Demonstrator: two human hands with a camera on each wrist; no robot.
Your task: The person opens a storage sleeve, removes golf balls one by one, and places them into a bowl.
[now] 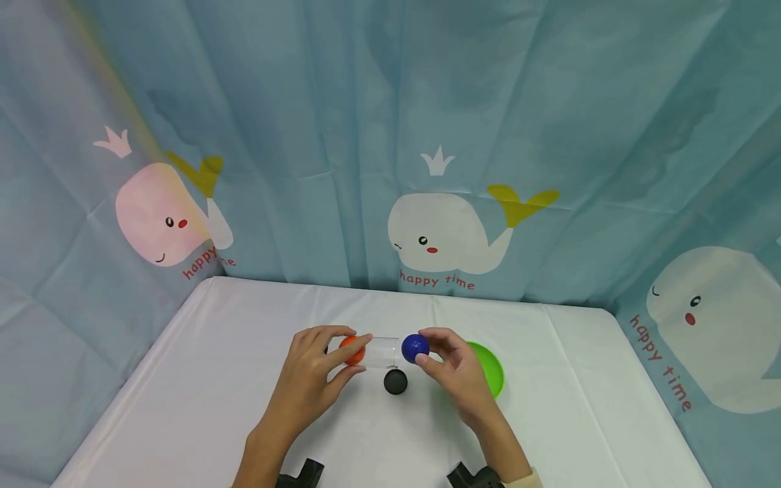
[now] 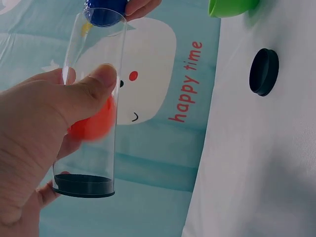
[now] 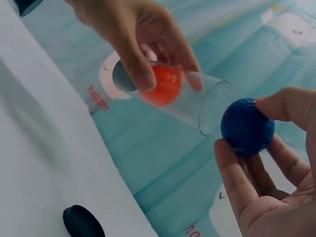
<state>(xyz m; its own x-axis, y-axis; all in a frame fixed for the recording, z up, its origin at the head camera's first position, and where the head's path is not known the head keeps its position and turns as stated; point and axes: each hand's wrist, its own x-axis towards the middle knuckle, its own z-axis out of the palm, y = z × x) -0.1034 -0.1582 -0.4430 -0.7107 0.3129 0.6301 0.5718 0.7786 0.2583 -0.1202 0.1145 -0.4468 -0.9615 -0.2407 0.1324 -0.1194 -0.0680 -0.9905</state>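
My left hand (image 1: 314, 369) grips a clear plastic tube (image 2: 94, 158) around its side. Inside the tube sits an orange ball (image 3: 165, 85), partly covered by my fingers. A black cap (image 2: 83, 185) closes one end; the other end is uncovered and points toward my right hand (image 1: 457, 369). Between thumb and fingers, that hand pinches a dimpled blue golf ball (image 3: 248, 126) right at the tube's uncovered rim. In the head view the tube lies nearly sideways in front of me.
A loose black cap (image 1: 395, 381) lies on the white-covered table (image 1: 573, 407) just below the tube. A green bowl (image 1: 493, 369) stands behind my right hand, partly hidden by it. A blue curtain (image 1: 342, 135) with whale prints hangs behind the table.
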